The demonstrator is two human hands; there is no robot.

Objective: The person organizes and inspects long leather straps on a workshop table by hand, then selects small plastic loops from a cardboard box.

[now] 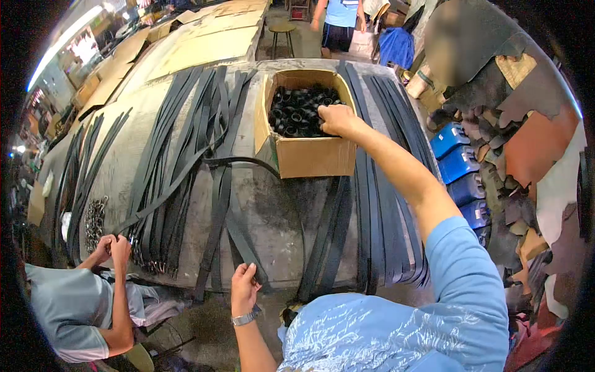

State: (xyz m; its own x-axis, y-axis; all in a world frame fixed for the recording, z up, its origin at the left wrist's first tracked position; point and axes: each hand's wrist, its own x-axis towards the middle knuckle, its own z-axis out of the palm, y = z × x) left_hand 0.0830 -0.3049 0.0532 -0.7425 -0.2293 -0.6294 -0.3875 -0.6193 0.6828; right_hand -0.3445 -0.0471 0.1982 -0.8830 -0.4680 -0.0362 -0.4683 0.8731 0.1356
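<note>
Box (316, 158) sits on the table (273, 214) toward the far edge, loops (294, 102) inside, right hand (338, 119) in at its right side. Strap bundles (162, 149) left of it, more straps (387, 204) right. Left hand (243, 288) at near edge, by a strap end (259, 273). Hardware pile (95, 223) at table's left, co-worker's hands (114, 247) just nearer. Containers (458, 162) off right edge; stool (282, 28) behind table.

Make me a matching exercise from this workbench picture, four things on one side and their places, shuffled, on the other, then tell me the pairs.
Things:
1. Right hand
2. Blue jerrycans
3. Left hand
4. Stool

Places:
A. By a black strap at the table's near edge
B. Beyond the table's far edge
C. At the black loops in the cardboard box
D. In a row right of the table

Pairs: 1-C, 2-D, 3-A, 4-B
</note>
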